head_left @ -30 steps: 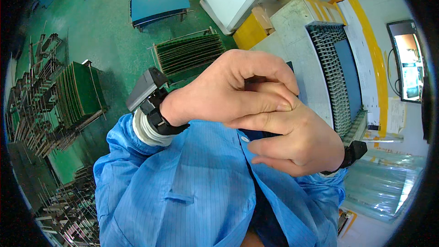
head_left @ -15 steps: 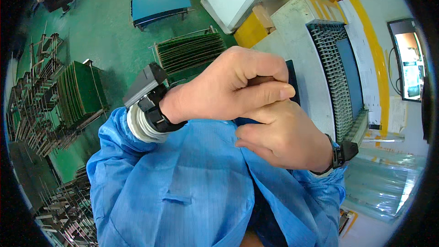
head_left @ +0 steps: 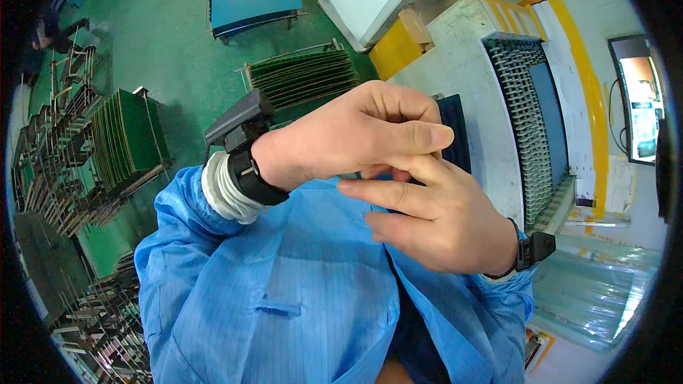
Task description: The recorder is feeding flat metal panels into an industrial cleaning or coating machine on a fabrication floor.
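My left hand (head_left: 348,128) is closed in front of my chest, its thumb lying over its bent fingers. Just below it, my right hand (head_left: 452,217) touches it, with one finger tucked under the left thumb and the fingertip hidden. The right hand's other visible fingers stretch out to the left, apart from each other. No object shows between the hands. A black device on a strap (head_left: 245,124) sits at my left wrist over a white cuff, and a black band (head_left: 530,249) circles the right wrist. Blue sleeves cover both arms.
A metal machine with a mesh conveyor belt (head_left: 523,135) stands at the right, with a screen (head_left: 640,99) beyond it. Racks of green boards (head_left: 306,75) stand ahead and at the left (head_left: 121,135). A blue-topped cart (head_left: 256,0) is farther off. A person (head_left: 53,35) is at the far left.
My right hand's fingers have uncurled and spread to the left. The left hand has loosened a little around the right finger. The distant person has moved toward the left edge.
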Tool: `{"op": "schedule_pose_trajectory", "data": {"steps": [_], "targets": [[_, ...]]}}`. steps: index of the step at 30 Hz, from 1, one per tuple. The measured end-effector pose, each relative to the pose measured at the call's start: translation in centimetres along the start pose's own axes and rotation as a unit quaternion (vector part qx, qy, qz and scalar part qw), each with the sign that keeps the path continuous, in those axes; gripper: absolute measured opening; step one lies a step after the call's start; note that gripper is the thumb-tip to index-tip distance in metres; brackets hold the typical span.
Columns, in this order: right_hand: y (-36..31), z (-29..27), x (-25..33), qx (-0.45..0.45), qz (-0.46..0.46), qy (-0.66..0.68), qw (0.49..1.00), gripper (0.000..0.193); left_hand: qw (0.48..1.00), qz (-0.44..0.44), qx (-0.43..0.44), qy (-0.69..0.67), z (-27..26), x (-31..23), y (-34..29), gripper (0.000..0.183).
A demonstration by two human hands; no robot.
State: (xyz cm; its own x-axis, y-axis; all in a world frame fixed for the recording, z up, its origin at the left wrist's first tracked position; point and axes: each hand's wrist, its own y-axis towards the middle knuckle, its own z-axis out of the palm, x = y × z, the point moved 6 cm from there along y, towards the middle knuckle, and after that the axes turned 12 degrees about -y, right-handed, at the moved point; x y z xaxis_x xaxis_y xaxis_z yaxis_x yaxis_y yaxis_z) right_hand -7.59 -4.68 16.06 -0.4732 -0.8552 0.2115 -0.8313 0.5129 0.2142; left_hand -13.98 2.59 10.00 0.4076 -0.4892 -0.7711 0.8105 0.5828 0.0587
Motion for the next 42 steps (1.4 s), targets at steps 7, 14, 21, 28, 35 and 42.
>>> {"op": "schedule_pose_trajectory", "data": {"steps": [7, 14, 21, 28, 35, 42], "targets": [[-0.1, -0.3, -0.2, 0.006, -0.003, 0.022, 1.000, 0.017, 1.000, -0.005, -0.006, -0.010, 0.0, 0.1, 0.2, 0.029], [-0.2, -0.4, -0.6, -0.009, -0.010, 0.042, 0.999, 0.020, 0.999, 0.018, 0.008, -0.035, -0.1, -0.2, 0.3, 0.027], [-0.1, -0.4, -0.9, -0.020, -0.010, 0.030, 0.999, 0.020, 0.999, 0.019, 0.008, -0.046, -0.4, -0.2, 0.5, 0.025], [-0.2, -0.3, -1.5, -0.007, 0.001, -0.012, 1.000, 0.017, 0.998, 0.037, 0.006, -0.056, -1.1, 0.5, 1.0, 0.025], [-0.6, 0.1, -2.2, 0.036, 0.024, -0.030, 0.999, 0.015, 0.988, 0.095, 0.055, 0.109, -0.2, 0.0, 1.5, 0.017], [-0.5, -0.5, -2.9, 0.044, 0.020, 0.015, 0.999, 0.019, 0.987, 0.106, 0.063, 0.103, -0.3, 0.0, 1.5, 0.018]]}}
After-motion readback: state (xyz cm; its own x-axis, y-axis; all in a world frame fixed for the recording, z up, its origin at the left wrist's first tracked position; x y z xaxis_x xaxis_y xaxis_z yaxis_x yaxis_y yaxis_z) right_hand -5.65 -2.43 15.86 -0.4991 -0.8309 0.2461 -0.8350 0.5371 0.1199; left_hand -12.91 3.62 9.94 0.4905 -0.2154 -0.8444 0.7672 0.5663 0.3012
